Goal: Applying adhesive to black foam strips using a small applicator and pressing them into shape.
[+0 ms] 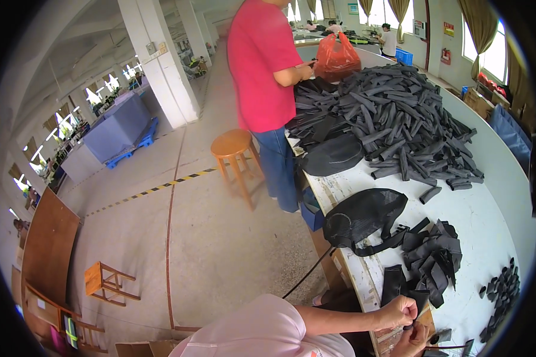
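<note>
White worktable (pixel 482 223) space is strewn with black fabric pieces (pixel 435 256); at its near edge, a small black piece (pixel 408 326) is held between bent fingers of left hand (pixel 397 313) and right hand (pixel 412 343).

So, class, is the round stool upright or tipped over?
Upright: the stool stands legs down on the floor, its round seat on top.

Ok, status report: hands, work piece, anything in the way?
Left hand and right hand close together at small black piece. Exact grip unclear. Black fabric pile nearby, not between them.
</note>
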{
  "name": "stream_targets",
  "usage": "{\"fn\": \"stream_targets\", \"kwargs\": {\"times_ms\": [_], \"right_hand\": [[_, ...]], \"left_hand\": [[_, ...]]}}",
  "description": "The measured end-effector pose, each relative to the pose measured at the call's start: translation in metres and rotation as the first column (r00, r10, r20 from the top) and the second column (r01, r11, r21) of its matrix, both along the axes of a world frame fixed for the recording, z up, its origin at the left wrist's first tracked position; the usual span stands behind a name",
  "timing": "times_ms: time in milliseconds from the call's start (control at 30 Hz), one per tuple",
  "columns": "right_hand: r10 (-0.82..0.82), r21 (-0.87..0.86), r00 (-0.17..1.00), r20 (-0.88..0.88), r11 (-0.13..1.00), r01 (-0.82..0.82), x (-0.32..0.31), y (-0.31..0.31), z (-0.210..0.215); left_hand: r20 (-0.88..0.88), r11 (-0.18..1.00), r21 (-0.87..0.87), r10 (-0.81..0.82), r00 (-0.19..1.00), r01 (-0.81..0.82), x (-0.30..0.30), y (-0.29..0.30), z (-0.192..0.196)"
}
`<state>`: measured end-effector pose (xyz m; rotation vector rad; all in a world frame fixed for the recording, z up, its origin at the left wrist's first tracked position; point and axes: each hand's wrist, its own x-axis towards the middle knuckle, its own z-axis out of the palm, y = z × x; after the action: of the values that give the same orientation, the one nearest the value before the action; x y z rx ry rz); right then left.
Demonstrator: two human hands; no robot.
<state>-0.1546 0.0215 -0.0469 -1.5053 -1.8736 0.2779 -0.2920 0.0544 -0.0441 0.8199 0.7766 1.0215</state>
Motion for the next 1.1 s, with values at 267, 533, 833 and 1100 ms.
{"fn": "stream_targets", "kwargs": {"times_ms": [267, 533, 833, 1100], "right_hand": [[-0.406, -0.528, 0.341, -0.848, 0.709, -0.468, 0.036, 0.004, -0.037], [-0.454, -0.52, 0.255, -0.854, 0.774, -0.361, 0.019, -0.01, -0.017], [-0.208, -0.224, 0.085, -0.974, 0.871, -0.438, -0.013, -0.031, 0.049], [-0.074, 0.016, 0.744, -0.665, 0.994, 0.113, 0.012, -0.038, 0.041]], "left_hand": [[-0.079, 0.974, 0.215, 0.086, 0.993, -0.067, 0.007, 0.003, -0.009], [-0.188, 0.866, 0.469, 0.289, 0.939, -0.173, 0.01, -0.009, 0.0], [0.653, 0.734, 0.185, -0.588, 0.477, 0.653, -0.01, -0.016, 0.036], [-0.26, 0.895, 0.444, 0.176, 0.949, -0.045, 0.036, -0.038, 0.03]]}}
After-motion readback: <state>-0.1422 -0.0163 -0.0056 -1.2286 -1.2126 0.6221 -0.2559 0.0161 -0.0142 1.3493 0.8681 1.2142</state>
